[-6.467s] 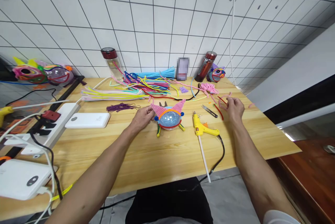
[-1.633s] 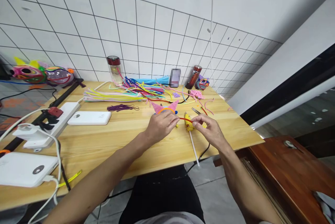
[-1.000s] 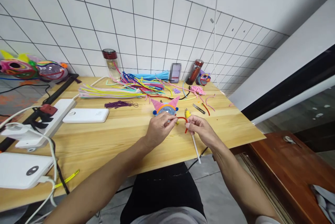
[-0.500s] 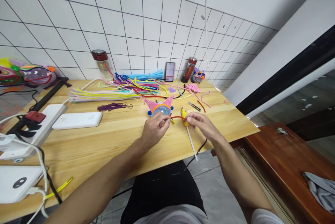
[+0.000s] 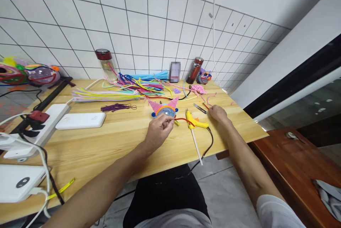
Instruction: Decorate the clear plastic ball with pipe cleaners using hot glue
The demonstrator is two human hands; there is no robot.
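Near the center of the frame, the left hand [image 5: 160, 128] pinches one end of a red pipe cleaner [image 5: 183, 119] in front of the pink-eared ornament [image 5: 165, 110], while the pipe cleaner's other end reaches the yellow glue gun [image 5: 195, 120]. Right of center, the right hand [image 5: 217, 113] is at the tabletop [image 5: 112, 153] beside the snips [image 5: 199, 108], its fingers bent and partly hidden, so whether they grip anything I cannot tell.

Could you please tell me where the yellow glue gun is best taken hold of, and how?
I'd grip the glue gun by its handle, coming from the right: the handle points that way, well clear of the nozzle, which faces the wall.
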